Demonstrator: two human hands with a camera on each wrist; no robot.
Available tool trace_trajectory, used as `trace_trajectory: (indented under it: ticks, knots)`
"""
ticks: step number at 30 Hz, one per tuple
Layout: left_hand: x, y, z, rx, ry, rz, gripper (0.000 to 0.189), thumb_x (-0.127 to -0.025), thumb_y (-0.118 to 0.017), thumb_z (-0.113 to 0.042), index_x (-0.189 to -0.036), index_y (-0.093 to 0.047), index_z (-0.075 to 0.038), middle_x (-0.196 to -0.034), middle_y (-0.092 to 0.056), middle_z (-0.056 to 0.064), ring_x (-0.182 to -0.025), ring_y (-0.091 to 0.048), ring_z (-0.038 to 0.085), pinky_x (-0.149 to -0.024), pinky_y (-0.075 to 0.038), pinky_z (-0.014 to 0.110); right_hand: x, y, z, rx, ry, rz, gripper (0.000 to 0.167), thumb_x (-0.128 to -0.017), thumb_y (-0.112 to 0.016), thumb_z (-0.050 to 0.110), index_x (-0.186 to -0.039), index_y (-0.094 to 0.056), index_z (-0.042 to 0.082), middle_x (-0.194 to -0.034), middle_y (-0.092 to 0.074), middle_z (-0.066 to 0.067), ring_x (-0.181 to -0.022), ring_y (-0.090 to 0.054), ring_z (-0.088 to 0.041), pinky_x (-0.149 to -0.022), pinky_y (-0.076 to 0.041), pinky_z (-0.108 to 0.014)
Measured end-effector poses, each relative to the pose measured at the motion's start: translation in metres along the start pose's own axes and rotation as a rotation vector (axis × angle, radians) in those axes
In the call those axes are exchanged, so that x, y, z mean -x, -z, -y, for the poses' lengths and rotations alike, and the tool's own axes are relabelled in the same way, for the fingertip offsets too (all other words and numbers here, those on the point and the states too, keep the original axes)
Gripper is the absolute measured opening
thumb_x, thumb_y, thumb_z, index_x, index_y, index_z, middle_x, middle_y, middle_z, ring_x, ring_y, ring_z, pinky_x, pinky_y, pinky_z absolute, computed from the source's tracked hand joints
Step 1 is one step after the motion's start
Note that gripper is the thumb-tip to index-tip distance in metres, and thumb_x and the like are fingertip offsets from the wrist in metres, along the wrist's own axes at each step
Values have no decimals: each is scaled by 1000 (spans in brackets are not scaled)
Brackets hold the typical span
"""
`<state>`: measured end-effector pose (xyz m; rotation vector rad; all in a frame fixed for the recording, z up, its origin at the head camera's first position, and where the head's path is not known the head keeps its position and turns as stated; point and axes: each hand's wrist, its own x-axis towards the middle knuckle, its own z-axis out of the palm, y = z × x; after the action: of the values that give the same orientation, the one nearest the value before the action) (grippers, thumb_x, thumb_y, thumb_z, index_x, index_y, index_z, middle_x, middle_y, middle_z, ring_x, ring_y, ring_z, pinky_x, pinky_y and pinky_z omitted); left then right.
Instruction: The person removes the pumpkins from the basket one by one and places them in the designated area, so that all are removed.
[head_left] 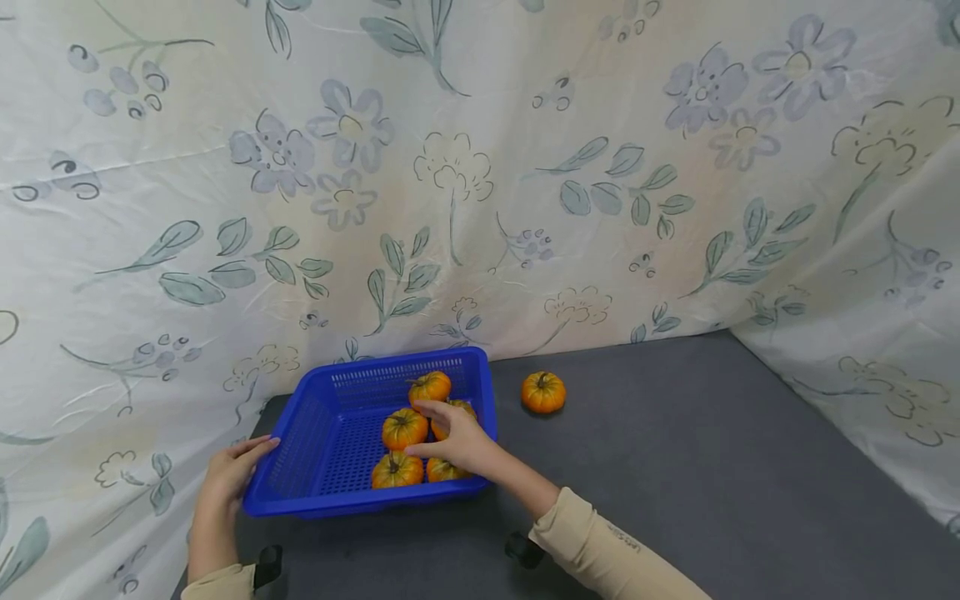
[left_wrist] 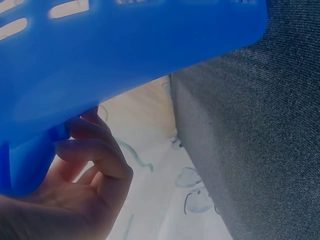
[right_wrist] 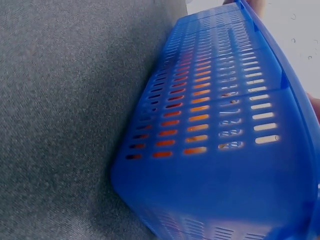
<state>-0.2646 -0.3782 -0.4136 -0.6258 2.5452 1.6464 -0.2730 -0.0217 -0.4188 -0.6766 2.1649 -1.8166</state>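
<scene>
A blue plastic basket [head_left: 322, 454] with slotted walls stands on the dark table, several small orange pumpkins [head_left: 404, 430] gathered in its right half. At the basket's left end, my left hand [head_left: 227, 477] holds the rim; the left wrist view shows its curled fingers [left_wrist: 102, 150] against the blue plastic. My right hand [head_left: 465, 440] is inside the basket's right part, over the pumpkins, its thumb and fingers spread apart. It partly hides one pumpkin beneath it. In the right wrist view, orange shows through the slots of the basket wall [right_wrist: 200, 175].
One more pumpkin [head_left: 543, 392] sits on the dark grey table [head_left: 660, 467], to the right of the basket. A floral-patterned white cloth [head_left: 480, 208] hangs behind the table and along its sides, close to the basket's back edge.
</scene>
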Motion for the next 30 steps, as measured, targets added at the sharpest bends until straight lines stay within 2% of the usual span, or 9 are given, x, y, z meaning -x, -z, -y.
trace_trajectory:
  ticks: [8, 14, 21, 30]
  knots:
    - [-1, 0, 0, 11, 4, 0, 78, -91, -66, -42, -145, -38, 6, -132, -49, 30, -78, -59, 2, -68, -55, 26, -2, -7, -1, 27, -41, 64, 68, -88, -74, 20, -147, -42, 7, -152, -42, -12, -144, -38, -27, -117, -33, -45]
    - [0, 2, 1, 17, 7, 2, 78, -90, -68, -42, -145, -39, 6, -118, -59, 18, -77, -59, 3, -68, -55, 26, -5, -13, -2, 52, -71, 122, 68, -87, -75, 20, -146, -43, 7, -151, -45, -9, -143, -39, -27, -116, -34, -45]
    - [0, 2, 0, 9, 10, -3, 75, -91, -67, -42, -143, -42, 5, -128, -52, 25, -78, -58, 3, -68, -54, 25, -8, -16, -2, 141, -83, 162, 66, -86, -75, 20, -144, -46, 7, -148, -48, -9, -141, -43, -25, -114, -37, -40]
    - [-1, 1, 0, -14, -4, 1, 77, -91, -65, -44, -144, -40, 6, -135, -45, 30, -79, -57, 4, -68, -54, 25, -11, -16, -2, 161, -115, 231, 64, -86, -76, 19, -142, -48, 4, -146, -51, -11, -138, -45, -26, -113, -39, -41]
